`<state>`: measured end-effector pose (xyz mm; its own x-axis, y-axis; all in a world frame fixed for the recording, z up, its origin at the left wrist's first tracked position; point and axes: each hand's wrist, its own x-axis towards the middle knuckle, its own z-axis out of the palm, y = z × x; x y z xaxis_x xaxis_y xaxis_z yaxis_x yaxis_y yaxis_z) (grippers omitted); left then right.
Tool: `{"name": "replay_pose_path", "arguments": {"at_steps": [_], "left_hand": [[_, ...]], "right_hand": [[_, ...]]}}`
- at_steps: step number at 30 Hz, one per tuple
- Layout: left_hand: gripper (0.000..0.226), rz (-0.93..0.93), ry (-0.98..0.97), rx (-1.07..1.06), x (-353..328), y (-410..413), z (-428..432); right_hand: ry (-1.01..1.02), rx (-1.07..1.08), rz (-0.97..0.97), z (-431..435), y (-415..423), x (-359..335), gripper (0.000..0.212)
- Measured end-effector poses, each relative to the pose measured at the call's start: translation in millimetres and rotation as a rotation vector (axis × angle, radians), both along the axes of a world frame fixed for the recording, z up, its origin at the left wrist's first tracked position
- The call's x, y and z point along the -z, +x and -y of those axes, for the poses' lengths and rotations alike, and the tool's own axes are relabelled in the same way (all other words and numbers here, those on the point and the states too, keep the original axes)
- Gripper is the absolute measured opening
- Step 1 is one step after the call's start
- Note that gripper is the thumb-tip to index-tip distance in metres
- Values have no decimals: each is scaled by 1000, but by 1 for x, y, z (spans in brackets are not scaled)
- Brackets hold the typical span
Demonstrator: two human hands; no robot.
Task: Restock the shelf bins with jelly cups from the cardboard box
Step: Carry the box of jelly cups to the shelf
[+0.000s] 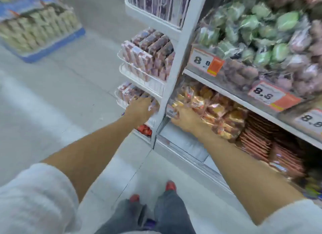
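The whole view is blurred by motion. Clear shelf bins (231,66) at the upper right hold green and purple jelly cups (271,36). No cardboard box is in view. My left hand (139,109) reaches onto pink packets (129,92) in the lowest wire rack on the end of the shelf unit, with its fingers lying over them. My right hand (185,118) is at the front edge of the lower shelf, against a pile of orange-gold snack bags (217,111). The blur hides its finger grip.
A white upright post (172,73) stands between my two hands. Wire racks (139,73) of pink packets sit above my left hand. Price tags (205,61) hang on the bin fronts. A blue pallet of stacked goods (40,29) stands across the grey floor aisle.
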<state>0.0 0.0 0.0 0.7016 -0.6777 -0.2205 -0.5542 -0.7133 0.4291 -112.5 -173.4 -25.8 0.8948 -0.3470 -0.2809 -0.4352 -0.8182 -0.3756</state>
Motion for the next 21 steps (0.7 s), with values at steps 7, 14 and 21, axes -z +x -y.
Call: {"name": "replay_pose_path", "arguments": {"at_steps": [7,14,21], "left_hand": [[36,-156,161,-431,72,-21,-79],[31,-255,188,-806,123,-36,-182],[27,-333,108,-1196,154,-18,-322]], "right_hand": [[98,-284,-154,-50,46,55,34],[108,-671,-217,-155,116,100,38],[59,-1025,-303,-320,203,130,34]]}}
